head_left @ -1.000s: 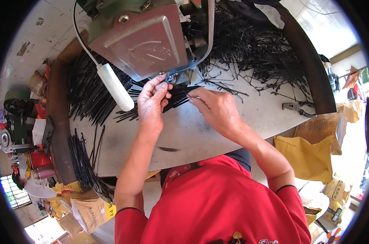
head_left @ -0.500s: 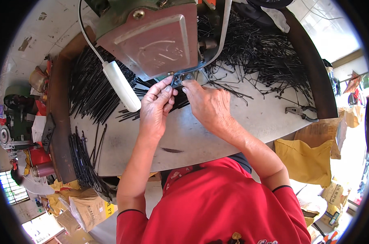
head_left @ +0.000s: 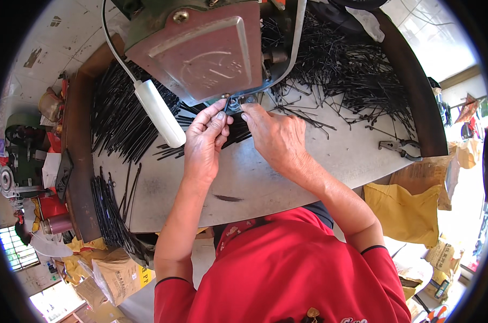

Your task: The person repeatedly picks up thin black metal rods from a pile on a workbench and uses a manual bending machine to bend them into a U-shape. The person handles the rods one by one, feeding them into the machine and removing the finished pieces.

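Note:
Under the front of a green machine with a reddish-brown cover [head_left: 206, 59], both my hands meet at a small metal fitting [head_left: 234, 105]. My left hand [head_left: 203, 141] pinches a thin dark rod [head_left: 227, 103] between thumb and fingertips, its end up against the fitting. On the fitting's right side is my right hand [head_left: 279, 134], fingers curled and thumb pressed in; whatever they grip is hidden. Behind my left hand lies a dense pile of straight black rods [head_left: 131, 118]. Black rods with bent ends [head_left: 357, 81] are heaped to the right of the machine.
A white lamp [head_left: 160, 114] on a bendable stem hangs left of my hands. Pliers [head_left: 400, 148] lie at the table's right side. Another rod bundle [head_left: 107, 210] rests at the near left edge. Raised dark rims [head_left: 78, 151] bound the metal table [head_left: 276, 185].
Both hands keep nearly the same place at the fitting. My left fingertips and the rod have shifted very slightly.

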Available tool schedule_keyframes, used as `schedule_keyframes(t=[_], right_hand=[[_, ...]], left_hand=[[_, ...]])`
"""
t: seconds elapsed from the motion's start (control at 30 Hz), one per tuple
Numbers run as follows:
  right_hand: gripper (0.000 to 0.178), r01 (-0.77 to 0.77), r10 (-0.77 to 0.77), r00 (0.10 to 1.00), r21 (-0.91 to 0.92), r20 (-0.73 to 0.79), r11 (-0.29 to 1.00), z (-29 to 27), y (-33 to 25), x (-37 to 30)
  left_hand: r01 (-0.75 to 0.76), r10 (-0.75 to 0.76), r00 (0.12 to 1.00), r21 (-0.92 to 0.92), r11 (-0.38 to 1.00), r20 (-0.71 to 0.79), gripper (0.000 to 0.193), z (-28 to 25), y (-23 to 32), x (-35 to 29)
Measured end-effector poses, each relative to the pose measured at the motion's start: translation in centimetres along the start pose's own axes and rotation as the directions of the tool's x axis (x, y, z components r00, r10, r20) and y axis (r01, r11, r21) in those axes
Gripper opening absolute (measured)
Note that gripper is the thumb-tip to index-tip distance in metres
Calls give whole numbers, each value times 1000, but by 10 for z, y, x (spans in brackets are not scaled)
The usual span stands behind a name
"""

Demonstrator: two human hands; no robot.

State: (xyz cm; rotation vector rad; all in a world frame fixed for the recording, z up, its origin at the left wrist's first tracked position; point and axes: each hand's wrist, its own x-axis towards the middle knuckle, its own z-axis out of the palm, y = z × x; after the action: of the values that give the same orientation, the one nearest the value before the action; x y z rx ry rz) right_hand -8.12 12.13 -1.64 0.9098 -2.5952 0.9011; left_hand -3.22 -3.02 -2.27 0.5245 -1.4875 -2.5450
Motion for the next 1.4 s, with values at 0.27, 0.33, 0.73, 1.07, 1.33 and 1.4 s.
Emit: schedule_keyframes(t=[0.27,0.33,0.73,1.07,1.33,1.4], right_hand=[[12,-3,3,1000,-20,0,1000,2,2,-1],[15,-14,14,1000,-35,-13,999,6,4,-2],[15,-46,46,999,2,-25,999,14,3,-7],[16,-20,19,999,-14,-46,1000,16,3,-8],[17,-26,25,999,-24,-29,999,12,2,-6],[18,-24,23,999,-30,-34,999,12,2,-6]], left_hand=[[14,-13,1000,-4,1000,28,29,0,0,-1],[14,-14,1000,-1,1000,21,30,0,-1,-1],[54,-58,998,-137,989,-21,32,3,-7,-5],[14,-14,1000,-58,998,-12,32,5,-6,-7],[-6,6,1000,-67,998,-6,32,4,-7,-6],[-5,5,1000,-59,998,-3,32,5,-6,-6]])
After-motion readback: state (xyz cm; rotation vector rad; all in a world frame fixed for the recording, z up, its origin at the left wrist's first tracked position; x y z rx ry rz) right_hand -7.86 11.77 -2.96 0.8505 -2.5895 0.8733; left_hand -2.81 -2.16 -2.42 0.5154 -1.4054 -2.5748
